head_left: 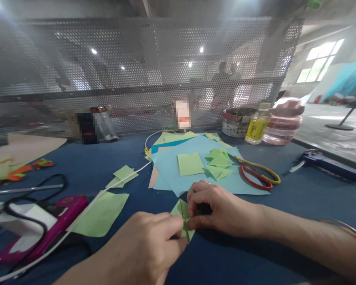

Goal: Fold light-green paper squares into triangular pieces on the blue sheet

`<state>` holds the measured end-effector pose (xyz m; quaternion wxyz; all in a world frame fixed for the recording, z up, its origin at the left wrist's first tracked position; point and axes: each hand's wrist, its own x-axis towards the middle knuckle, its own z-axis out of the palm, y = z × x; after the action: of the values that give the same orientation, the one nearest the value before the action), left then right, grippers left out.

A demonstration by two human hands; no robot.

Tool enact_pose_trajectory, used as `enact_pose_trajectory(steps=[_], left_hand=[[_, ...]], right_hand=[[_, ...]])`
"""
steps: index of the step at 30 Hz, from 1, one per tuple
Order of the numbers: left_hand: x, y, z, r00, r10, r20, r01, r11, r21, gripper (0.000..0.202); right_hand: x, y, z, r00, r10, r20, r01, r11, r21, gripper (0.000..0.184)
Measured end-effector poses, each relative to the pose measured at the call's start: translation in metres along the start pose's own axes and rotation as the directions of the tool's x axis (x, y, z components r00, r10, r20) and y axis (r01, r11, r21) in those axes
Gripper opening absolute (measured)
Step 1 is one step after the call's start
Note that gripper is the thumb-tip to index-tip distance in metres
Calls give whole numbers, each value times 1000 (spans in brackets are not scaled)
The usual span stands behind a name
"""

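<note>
Between my hands is a small green paper (pixel 178 208) with crease lines across it, low over the blue tabletop. My left hand (pixel 154 237) is closed on its near left side, thumb and finger pinched together. On the far right side, my right hand (pixel 215 204) pinches the same paper between thumb and fingertips. Part of the sheet is hidden behind the fingers. Beyond my hands, a green paper square (pixel 190 164) and several folded green paper pieces (pixel 218 164) lie on light blue paper sheets (pixel 166 180).
Scissors (pixel 255 173) with red and yellow handles rest right of the folded pieces. A glue gun (pixel 334 164) lies farther right. At left are a magenta power strip (pixel 74 209), a white cable (pixel 86 217) and a loose green sheet (pixel 102 213). Bottles (pixel 256 124) stand at the back.
</note>
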<state>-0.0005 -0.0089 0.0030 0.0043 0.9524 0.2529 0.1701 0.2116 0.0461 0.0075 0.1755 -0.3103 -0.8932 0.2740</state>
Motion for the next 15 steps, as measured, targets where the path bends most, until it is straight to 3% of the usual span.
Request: enact_pose_trajectory(steps=[4, 15], left_hand=[[-2, -6, 8, 999, -1, -51, 1, 1000, 5, 22], [2, -4, 6, 996, 19, -89, -19, 1000, 3, 22]], right_hand=[[0, 1, 3, 1000, 25, -15, -25, 1000, 10, 15], [0, 0, 4, 999, 45, -29, -45, 999, -22, 16]])
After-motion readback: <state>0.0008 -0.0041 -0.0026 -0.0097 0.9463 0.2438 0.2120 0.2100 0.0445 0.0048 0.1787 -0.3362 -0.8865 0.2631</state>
